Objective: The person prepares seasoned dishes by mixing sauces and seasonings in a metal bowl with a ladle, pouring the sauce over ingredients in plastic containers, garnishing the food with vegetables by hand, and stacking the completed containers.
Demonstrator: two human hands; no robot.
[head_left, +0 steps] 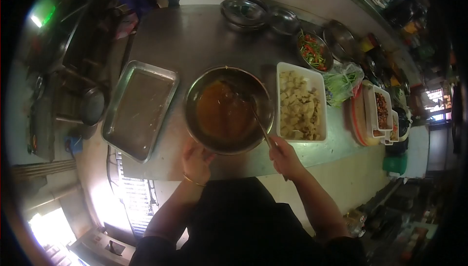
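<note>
A round metal bowl (195, 137) of orange-brown liquid (219, 112) stands in front of me on the steel table. My left hand (196, 162) grips the bowl's near left edge, its fingers partly hidden by the rim. In my right hand (285, 158) is the handle of a long metal spoon (262, 127). It slants over the bowl's right rim, and its head is inside, too dark to make out clearly. Close by on the right, a white rectangular tub (279, 95) holds pale cut cubes. To the left lies a shallow metal tray (139, 107), wet inside.
Metal bowls (243, 12) line the wall behind, one with sliced red and green vegetables (313, 51). A plastic bag of greens (343, 80) lies beside the tub. Farther right, white containers (382, 110) sit by a round board (358, 117). The steel table's (190, 32) front edge is near my body.
</note>
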